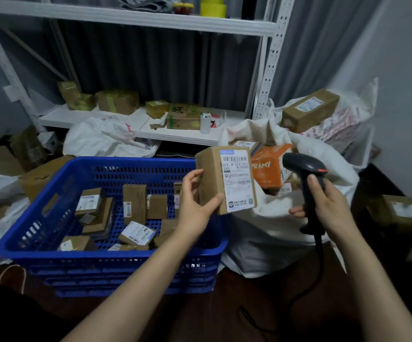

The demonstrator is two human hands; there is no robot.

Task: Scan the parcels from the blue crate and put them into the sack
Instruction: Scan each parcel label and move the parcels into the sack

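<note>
Left hand: fingers curled, gripping small brown cardboard parcel (white label facing camera), above blue crate's right rim.
Right hand: wrapped round black handheld barcode scanner, near white sack.

Dim indoor, cool bluish cast, soft and even, seemingly from above; no hard shadows. Brightest on white shelf and white sack. Near black at bottom-left corner and along floor at right. Strong wide-angle bend: shelf post bowed, top board curved. Sharpest mid-frame on held parcel: barcode clear, small print mushy. Softer and smeared toward edges, e.g. box at far right. Black scanner almost featureless bar one red spot. Small glints on blue crate front wall.
</note>
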